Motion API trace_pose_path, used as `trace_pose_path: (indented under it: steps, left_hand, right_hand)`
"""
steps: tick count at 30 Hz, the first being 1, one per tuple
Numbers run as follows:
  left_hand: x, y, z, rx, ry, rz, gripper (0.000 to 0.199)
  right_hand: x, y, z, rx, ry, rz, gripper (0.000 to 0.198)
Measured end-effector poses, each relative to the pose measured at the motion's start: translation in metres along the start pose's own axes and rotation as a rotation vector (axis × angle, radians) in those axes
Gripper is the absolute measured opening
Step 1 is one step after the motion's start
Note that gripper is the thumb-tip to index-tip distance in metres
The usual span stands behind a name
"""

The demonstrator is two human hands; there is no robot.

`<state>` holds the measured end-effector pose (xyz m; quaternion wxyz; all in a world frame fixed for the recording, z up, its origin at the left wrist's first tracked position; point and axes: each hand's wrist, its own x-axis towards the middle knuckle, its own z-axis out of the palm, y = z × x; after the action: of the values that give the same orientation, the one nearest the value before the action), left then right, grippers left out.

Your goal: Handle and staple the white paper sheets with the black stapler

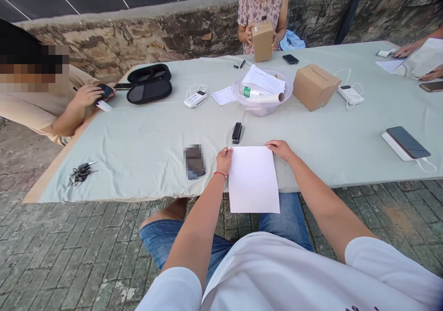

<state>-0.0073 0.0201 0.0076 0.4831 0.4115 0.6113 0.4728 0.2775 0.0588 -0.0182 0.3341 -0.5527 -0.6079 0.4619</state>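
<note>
A blank white sheet of paper (254, 179) hangs partly over the table's front edge, above my lap. My left hand (224, 160), with a red string at its wrist, is closed on the sheet's far left corner, thumb on top. At the far right corner my right hand (279, 149) pinches the paper between thumb and fingers. Just beyond the sheet lies a black stapler (236, 133), which neither hand touches. To the left of my left hand is a dark, blurred-out phone-like object (194, 161).
A clear plastic basin (261, 108) holds papers and a roll. Near it are a cardboard box (315, 87) and white power banks (195, 98). Keys (82, 173) lie left, a phone (408, 142) right. Other people sit around the cloth-covered table (145, 149); one holds a box (262, 41).
</note>
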Motion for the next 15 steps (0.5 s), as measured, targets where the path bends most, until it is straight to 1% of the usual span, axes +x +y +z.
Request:
trace_pose_path:
  steps: [4, 9, 11, 15]
  left_hand:
    - [0.0000, 0.0022, 0.0011, -0.012, 0.025, -0.023, 0.037]
    - [0.0003, 0.0014, 0.0009, -0.011, 0.029, -0.020, 0.036]
    - [0.0002, 0.0004, 0.0003, -0.015, 0.022, -0.008, 0.038]
    - [-0.0005, 0.0000, 0.0000, -0.047, 0.009, 0.011, 0.037]
  right_hand:
    - [-0.0016, -0.0038, -0.0043, 0.063, 0.006, 0.059, 0.030]
    - [-0.0003, -0.0071, -0.0090, 0.196, -0.004, 0.130, 0.027]
    - [0.0001, -0.0074, -0.0088, 0.197, -0.004, 0.130, 0.028]
    - [-0.0008, -0.0073, -0.0072, 0.150, -0.007, 0.081, 0.027]
